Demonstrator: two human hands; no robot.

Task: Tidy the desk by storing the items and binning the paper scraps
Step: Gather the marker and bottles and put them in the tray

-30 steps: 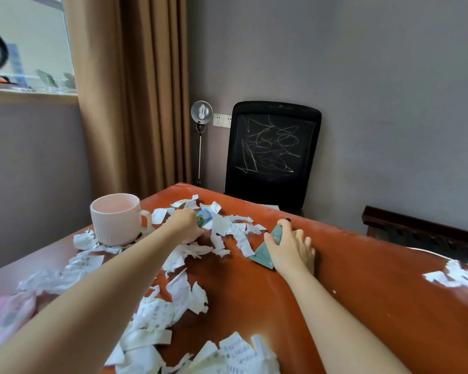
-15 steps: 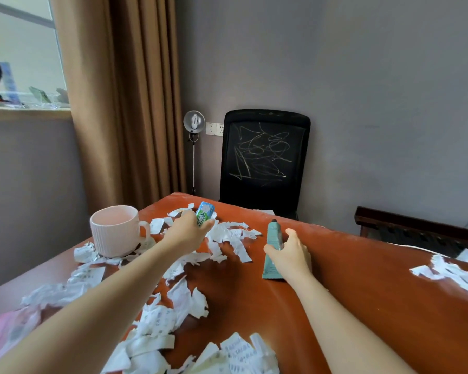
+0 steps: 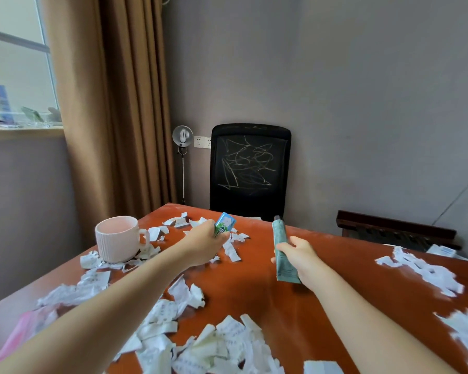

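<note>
My left hand [image 3: 204,245] grips a small blue-and-green packet [image 3: 224,224], lifted just above the far part of the orange-brown desk [image 3: 254,287]. My right hand [image 3: 299,256] holds a pale green tube [image 3: 280,249] with a dark cap, raised off the desk and pointing away from me. Torn white paper scraps [image 3: 173,309] lie strewn over the left and near side of the desk, with more paper scraps [image 3: 427,271] at the right.
A ribbed pale pink mug [image 3: 118,238] stands on scraps at the desk's left. A pink item [image 3: 19,333] lies at the near left edge. Behind the desk are a black office chair [image 3: 250,168], a brown curtain [image 3: 114,103] and a dark bench [image 3: 395,230].
Both hands have lifted their objects off the desk: the left raised the packet from among the scraps, the right picked up the tube, which lay flat a second ago.
</note>
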